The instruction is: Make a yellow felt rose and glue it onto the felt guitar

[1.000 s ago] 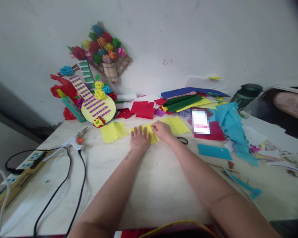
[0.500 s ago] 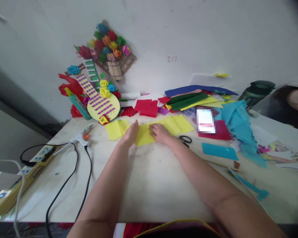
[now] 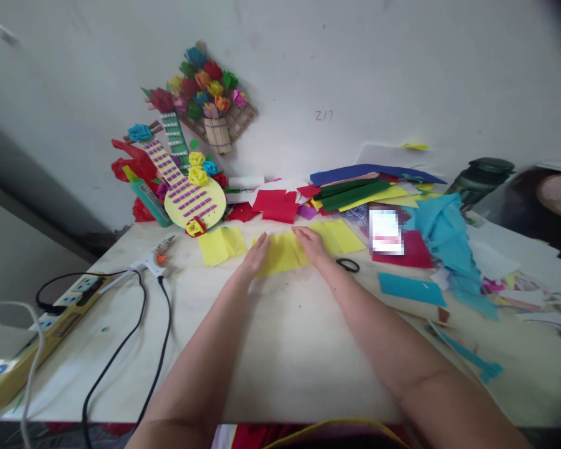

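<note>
Strips of thin yellow paper (image 3: 280,252) lie across the far half of the table. My left hand (image 3: 258,252) rests edge-down at the left end of the middle piece, its fingers stretched out. On the right, my right hand (image 3: 312,244) lies over the same yellow paper with fingers extended and touching it. Another yellow piece (image 3: 220,246) lies left of my left hand, and more yellow paper (image 3: 339,237) reaches out past my right hand. Black-handled scissors (image 3: 348,265) sit beside my right wrist, mostly hidden by the arm.
A glue gun (image 3: 150,265) and a power strip (image 3: 60,324) with cords occupy the left. A yellow paper guitar (image 3: 194,202) leans at the back. Red paper (image 3: 275,206), a pixelated bright patch, blue crepe paper (image 3: 444,231) and a dark bottle (image 3: 484,178) stand rightward.
My right hand has slid right along the yellow paper and turned more on its edge. My left hand has shifted slightly right. The view has tilted a little.
</note>
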A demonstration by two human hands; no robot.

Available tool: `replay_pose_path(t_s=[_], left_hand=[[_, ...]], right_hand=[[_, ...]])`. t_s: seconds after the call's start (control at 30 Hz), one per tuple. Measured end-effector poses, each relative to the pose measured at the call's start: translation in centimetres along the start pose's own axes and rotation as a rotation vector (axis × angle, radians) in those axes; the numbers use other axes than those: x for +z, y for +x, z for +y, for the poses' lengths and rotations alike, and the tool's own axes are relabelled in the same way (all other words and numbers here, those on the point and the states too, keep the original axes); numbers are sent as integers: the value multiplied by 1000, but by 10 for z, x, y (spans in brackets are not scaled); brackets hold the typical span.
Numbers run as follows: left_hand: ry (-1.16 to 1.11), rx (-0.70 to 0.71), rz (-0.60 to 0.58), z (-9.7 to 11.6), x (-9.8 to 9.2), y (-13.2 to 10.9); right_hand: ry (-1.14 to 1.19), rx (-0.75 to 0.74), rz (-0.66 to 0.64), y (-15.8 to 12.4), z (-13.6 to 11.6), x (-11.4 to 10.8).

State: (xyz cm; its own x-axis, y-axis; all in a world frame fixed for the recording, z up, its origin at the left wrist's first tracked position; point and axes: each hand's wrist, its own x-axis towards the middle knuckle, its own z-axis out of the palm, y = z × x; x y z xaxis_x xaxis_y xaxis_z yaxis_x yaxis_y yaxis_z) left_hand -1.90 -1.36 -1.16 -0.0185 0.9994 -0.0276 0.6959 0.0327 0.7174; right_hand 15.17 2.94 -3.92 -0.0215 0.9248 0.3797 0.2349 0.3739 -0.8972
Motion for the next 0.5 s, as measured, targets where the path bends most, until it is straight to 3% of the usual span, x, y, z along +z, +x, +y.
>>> replay_pose_path(t_s=[0.1,0.3,0.5], left_hand=[[273,60,53,4,13,-3],[677,299,225,15,30,-11],[696,351,36,13,39,-7]], right_hand=[[160,90,40,2,-2,-2],[198,154,50,2,-6,-2],[223,185,99,2,-15,-7]])
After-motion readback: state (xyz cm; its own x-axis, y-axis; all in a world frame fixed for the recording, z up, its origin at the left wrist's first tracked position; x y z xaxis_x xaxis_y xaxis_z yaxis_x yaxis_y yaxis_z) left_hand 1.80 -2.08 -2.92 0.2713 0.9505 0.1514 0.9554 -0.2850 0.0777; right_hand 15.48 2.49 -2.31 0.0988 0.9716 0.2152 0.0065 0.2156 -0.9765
